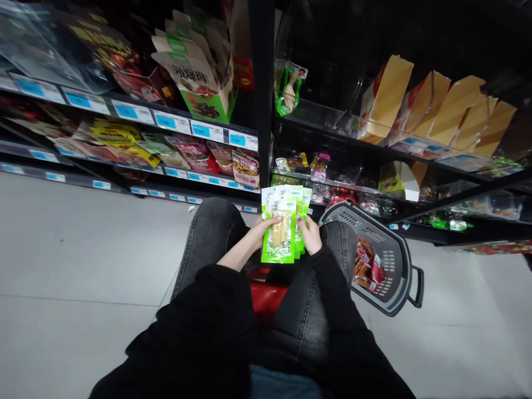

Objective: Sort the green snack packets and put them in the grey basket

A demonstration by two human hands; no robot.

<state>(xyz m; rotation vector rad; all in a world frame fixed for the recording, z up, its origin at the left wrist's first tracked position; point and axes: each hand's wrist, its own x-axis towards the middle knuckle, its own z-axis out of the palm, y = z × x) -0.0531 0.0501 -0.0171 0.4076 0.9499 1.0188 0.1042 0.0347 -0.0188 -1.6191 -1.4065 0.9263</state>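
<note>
Seen from here, the green packets (279,244) sit left of the basket (394,279), fanned between two hands. Their long sides run away from the lap toward the shelf (261,111), so they don't point at the basket. The left hand (258,233) grips the packets' far side from the basket, its thumb over the front one; the right hand (311,235) pinches the packets' near edge and is the closer hand to the basket. The right knee (341,238) comes between that hand and the basket, where red snacks (366,269) lie.
</note>
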